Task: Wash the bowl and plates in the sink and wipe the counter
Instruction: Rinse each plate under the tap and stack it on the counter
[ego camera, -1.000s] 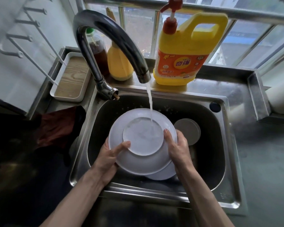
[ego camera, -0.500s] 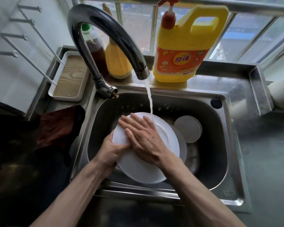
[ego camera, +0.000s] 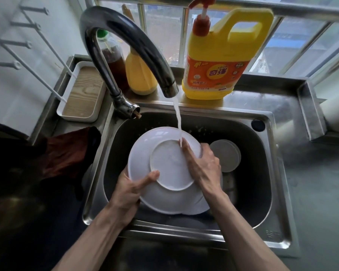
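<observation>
A white plate [ego camera: 164,165] is held bottom-up over the steel sink [ego camera: 270,173], under water running from the tap [ego camera: 125,45]. My left hand [ego camera: 131,190] grips its lower left rim, thumb lying across the underside. My right hand [ego camera: 202,165] holds the right rim, thumb on the underside where the stream lands, fingers curled behind the edge. A second white plate [ego camera: 202,210] peeks out beneath. An upturned white bowl [ego camera: 226,158] rests on the sink floor to the right.
A yellow detergent jug [ego camera: 219,61], a squat yellow bottle [ego camera: 139,77] and a brown-liquid bottle [ego camera: 114,59] stand behind the sink. A white tray [ego camera: 82,94] sits at left, a dark red cloth [ego camera: 67,153] below it. Grey counter [ego camera: 317,182] extends right.
My right hand left the middle of the plate's underside, where it lay flat, and went to the right rim. The plate stays under the stream.
</observation>
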### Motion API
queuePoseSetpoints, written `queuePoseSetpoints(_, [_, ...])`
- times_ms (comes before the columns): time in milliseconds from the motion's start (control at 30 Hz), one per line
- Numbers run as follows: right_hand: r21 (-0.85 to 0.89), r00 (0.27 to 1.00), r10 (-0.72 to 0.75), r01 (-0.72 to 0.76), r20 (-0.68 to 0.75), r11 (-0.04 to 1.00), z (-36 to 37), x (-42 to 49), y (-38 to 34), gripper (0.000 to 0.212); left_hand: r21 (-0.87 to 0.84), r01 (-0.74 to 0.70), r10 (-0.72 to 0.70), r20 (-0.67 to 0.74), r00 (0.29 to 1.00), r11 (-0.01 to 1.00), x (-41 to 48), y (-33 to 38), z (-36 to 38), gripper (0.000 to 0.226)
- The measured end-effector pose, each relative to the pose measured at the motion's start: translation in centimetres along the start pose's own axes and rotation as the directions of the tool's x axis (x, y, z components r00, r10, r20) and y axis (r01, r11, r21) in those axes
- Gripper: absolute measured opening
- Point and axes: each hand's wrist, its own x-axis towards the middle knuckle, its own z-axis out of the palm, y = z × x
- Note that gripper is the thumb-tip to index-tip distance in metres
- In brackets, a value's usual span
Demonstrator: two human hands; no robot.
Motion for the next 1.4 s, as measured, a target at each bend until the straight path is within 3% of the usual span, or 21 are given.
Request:
queuePoseSetpoints(167, [-0.002, 0.974, -0.227, 0.227, 0.003, 0.974, -0.9, 1.8, -0.2, 0.053, 0.133, 0.108, -0.124, 0.118, 0.985, 0.985, 1.5, 2.7, -1.6, 0.07])
queuePoseSetpoints(333, [0.089, 0.94, -0.337, 0.331, 0.061, 0.939, -1.0, 3.4, -1.0, 0.034, 0.23, 0.081, -0.121, 0.165, 0.979, 0.97, 4.4, 5.3, 0.0, 0.047])
queuePoseSetpoints(400, [0.159, 0.949, -0.309, 0.297, 0.057, 0.941, -1.4, 3.3, -1.3, 0.039, 0.211, 0.043, -0.076, 0.152, 0.985, 0.976, 4.9, 5.6, 0.2, 0.048])
queuePoseSetpoints(500, [0.292, 0.997, -0.072, 0.07, -0.001, 0.954, -2.1, 2.1, -0.7, 0.05, 0.022, 0.008, -0.008, 0.008, 1.0, 1.0, 4.5, 4.5, 0.2, 0.05])
queuePoseSetpoints(567, [0.46, 0.995, 0.087, -0.103, 0.055, 0.882, -1.6, 1.1, 0.1, 0.054, -0.12, -0.004, -0.007, -0.09, 0.996, 0.993, 3.6, 3.1, 0.4, 0.051])
queuePoseSetpoints(633, [0.582, 0.983, 0.159, -0.185, 0.097, 0.792, -0.5, 0.4, 0.5, 0.05, -0.14, 0.035, -0.051, -0.112, 0.992, 0.989, 2.4, 1.5, 0.3, 0.051])
queuePoseSetpoints(800, [0.529, 0.993, 0.046, 0.02, -0.112, 0.849, -0.1, 1.4, 2.1, 0.056, 0.032, 0.158, -0.157, -0.02, 0.987, 0.987, 2.1, 1.6, -1.5, 0.07])
queuePoseSetpoints(933, [0.321, 0.998, -0.064, 0.06, 0.002, 0.945, -1.3, 2.6, 1.0, 0.053, 0.198, 0.152, -0.173, 0.096, 0.98, 0.968, 3.5, 4.3, -0.2, 0.042])
queuePoseSetpoints(1067, [0.218, 0.996, -0.09, 0.091, -0.015, 0.972, -2.0, 2.9, -0.8, 0.062, 0.212, 0.133, -0.151, 0.069, 0.986, 0.968, 4.0, 5.2, 0.6, 0.04])
queuePoseSetpoints(1167, [0.182, 0.996, -0.081, 0.085, -0.032, 0.979, -1.9, 2.2, -0.7, 0.053, 0.071, 0.06, -0.057, -0.049, 0.997, 0.996, 3.8, 4.4, 0.7, 0.04])
queuePoseSetpoints(1267, [0.298, 0.999, 0.009, 0.007, -0.052, 0.955, -1.1, 0.7, 0.2, 0.054, -0.204, -0.018, -0.018, -0.174, 0.985, 0.979, 2.8, 2.8, 1.2, 0.041])
queuePoseSetpoints(1333, [0.346, 0.994, 0.1, -0.075, -0.053, 0.935, -0.3, -0.2, 0.5, 0.055, -0.314, 0.009, -0.065, -0.169, 0.984, 0.949, 1.9, 1.6, 1.7, 0.046])
queuePoseSetpoints(1400, [0.403, 0.987, 0.134, -0.089, -0.085, 0.911, 0.3, -0.3, 1.1, 0.05, -0.286, 0.072, -0.106, -0.107, 0.989, 0.955, 0.8, 0.8, 1.8, 0.048])
